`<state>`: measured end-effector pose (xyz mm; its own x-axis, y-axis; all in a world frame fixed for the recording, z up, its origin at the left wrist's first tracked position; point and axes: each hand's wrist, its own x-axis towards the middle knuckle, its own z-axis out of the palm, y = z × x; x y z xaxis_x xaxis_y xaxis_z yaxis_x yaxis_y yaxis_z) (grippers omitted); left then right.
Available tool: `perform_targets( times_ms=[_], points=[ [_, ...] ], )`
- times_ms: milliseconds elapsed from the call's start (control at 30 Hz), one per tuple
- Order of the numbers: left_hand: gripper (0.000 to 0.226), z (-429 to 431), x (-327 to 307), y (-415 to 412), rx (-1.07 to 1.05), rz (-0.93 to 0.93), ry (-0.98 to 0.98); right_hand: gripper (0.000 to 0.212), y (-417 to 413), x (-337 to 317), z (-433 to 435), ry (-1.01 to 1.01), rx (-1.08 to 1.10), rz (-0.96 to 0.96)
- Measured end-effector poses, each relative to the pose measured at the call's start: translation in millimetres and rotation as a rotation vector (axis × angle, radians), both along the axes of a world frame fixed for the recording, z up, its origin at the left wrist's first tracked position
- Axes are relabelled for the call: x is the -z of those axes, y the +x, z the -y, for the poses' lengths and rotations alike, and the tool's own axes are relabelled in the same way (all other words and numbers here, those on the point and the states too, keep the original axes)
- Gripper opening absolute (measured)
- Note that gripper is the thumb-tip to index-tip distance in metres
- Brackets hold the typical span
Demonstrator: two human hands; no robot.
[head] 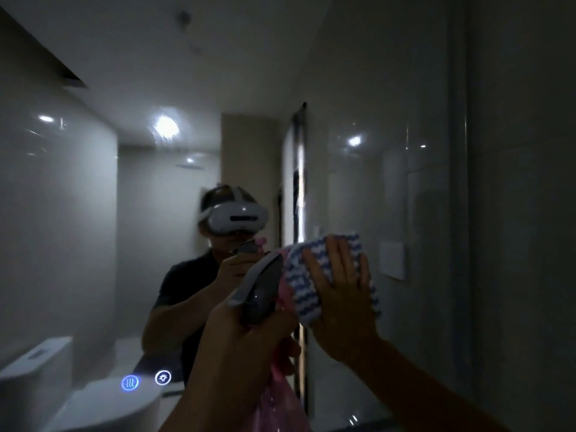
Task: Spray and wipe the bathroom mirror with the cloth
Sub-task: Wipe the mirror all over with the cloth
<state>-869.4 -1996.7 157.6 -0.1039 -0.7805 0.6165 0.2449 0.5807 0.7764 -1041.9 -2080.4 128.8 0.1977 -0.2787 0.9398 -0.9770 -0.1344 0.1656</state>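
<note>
Against the right edge of the bathroom mirror [93, 213], the right hand [338, 294] lies flat with fingers spread, pressing a folded blue-and-white cloth [314, 275] to the glass; the open palm probably serves to spread pressure across the whole pad during wiping. Just beside it, toward the mirror's lower middle, the left hand [240, 341] is curled tightly round the neck of a pink spray bottle [265, 294], its grey nozzle aimed at the glass, presumably kept ready for the next spraying.
</note>
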Motion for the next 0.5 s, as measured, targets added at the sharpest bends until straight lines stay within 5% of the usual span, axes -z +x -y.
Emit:
perform_targets(
  times_ms=[67,167,267,500],
  points=[
    [0.026,2,2,-7,-0.019,-0.005,0.036,0.073,-24,-10,-2,0.021,0.037,-0.114],
    [0.026,2,4,-13,0.012,0.038,0.027,0.086,-42,-62,2,0.022,0.158,0.145],
    [0.027,1,6,-11,0.038,0.074,-0.007,0.074,-37,-82,10,-0.066,0.162,0.350],
    [0.024,-1,21,-27,0.052,0.096,0.026,0.074,-36,84,-15,0.048,0.125,0.253]
  ],
)
